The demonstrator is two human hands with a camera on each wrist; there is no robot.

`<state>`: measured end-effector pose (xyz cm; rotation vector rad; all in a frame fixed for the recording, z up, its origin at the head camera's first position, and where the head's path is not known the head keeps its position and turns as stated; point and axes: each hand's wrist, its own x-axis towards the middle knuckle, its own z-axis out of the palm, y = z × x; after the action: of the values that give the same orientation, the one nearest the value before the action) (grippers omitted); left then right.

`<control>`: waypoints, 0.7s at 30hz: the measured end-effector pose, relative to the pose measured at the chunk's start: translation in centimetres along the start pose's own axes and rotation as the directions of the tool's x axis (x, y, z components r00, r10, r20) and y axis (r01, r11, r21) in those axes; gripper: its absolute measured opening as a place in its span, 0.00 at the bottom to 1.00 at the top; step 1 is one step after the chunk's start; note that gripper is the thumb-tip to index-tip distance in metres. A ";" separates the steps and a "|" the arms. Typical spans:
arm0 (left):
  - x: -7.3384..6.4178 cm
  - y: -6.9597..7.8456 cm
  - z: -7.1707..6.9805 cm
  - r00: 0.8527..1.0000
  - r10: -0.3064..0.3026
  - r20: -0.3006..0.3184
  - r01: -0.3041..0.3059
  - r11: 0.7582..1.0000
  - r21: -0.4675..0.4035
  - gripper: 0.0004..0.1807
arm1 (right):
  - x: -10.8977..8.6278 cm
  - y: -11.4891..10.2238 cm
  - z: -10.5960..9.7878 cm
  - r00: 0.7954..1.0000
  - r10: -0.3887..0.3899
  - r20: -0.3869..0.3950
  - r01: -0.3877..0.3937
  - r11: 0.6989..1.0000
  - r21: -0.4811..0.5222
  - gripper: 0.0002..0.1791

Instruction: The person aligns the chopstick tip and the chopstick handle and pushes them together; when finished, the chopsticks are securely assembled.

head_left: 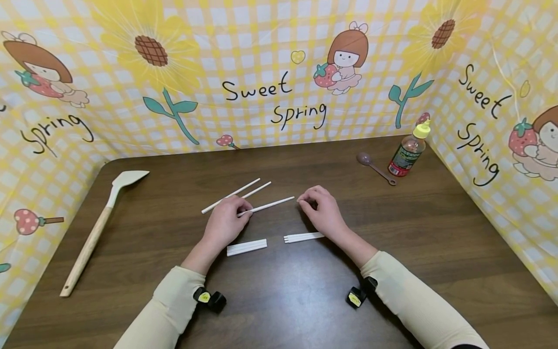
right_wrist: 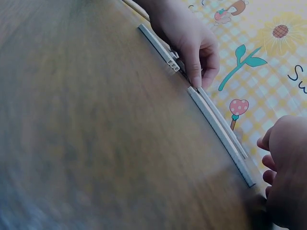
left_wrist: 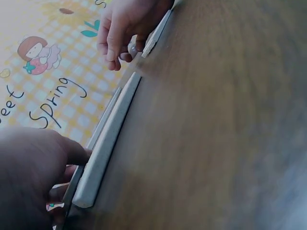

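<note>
In the head view, my left hand (head_left: pixel 226 220) pinches the near end of a slim white stick (head_left: pixel 274 204) between thumb and fingers. My right hand (head_left: pixel 322 211) hovers by that stick's far tip, fingers loosely curled around nothing. Behind the left hand lie two similar sticks, a left one (head_left: pixel 218 203) and a right one (head_left: pixel 258 189), partly covered by the hand. Nearer me, a flat row of short white sticks (head_left: pixel 246 247) lies below the left hand. A second row (head_left: pixel 301 237) runs partly under the right forearm. The left wrist view shows the first row (left_wrist: pixel 108 143) close up.
A white spatula (head_left: pixel 89 242) with a wooden handle lies at the left. Toward the back right are a brown measuring spoon (head_left: pixel 375 167) and an upright squeeze bottle (head_left: pixel 407 152) with a yellow cap. Patterned cloth walls (head_left: pixel 261 63) border the dark wooden table (head_left: pixel 279 300).
</note>
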<state>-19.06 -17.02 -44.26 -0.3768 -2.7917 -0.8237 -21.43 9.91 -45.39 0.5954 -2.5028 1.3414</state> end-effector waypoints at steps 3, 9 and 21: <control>0.0 -0.3 -0.2 0.999 -0.035 -0.028 0.037 0.998 0.048 0.04 | 0.0 0.0 0.0 1.000 -0.007 -0.003 0.007 1.000 0.016 0.02; 0.0 -0.8 -0.8 0.989 -0.108 -0.103 0.118 0.988 0.101 0.03 | 0.0 0.1 0.1 1.000 -0.016 0.001 0.016 1.000 0.013 0.02; 0.0 -1.5 -1.4 0.971 -0.185 -0.154 0.204 0.971 0.124 0.04 | -0.1 0.0 0.0 0.999 -0.008 0.035 0.008 1.000 0.005 0.03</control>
<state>-19.38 -19.05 -43.86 -0.0190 -2.7611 -0.6602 -21.34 9.96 -45.40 0.6345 -2.5230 1.3468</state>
